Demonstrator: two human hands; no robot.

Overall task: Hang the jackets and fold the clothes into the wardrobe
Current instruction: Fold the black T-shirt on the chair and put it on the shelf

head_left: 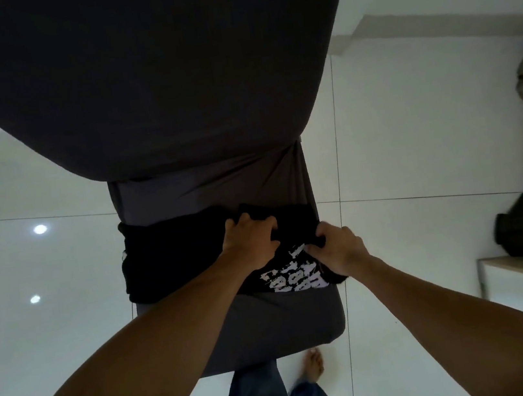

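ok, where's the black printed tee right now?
Head view, centre: the black printed tee lies across the dark grey cushion, with the left hand and right hand gripping its fabric, white print nearest the right hand.

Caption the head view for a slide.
Both hands grip a black printed shirt on a grey cushion.

Both your bare arms reach forward and down, your left hand (250, 239) lying knuckles-up with fingers curled into black cloth, your right hand (338, 247) just beside it, thumb and fingers pinching the same fabric's edge.
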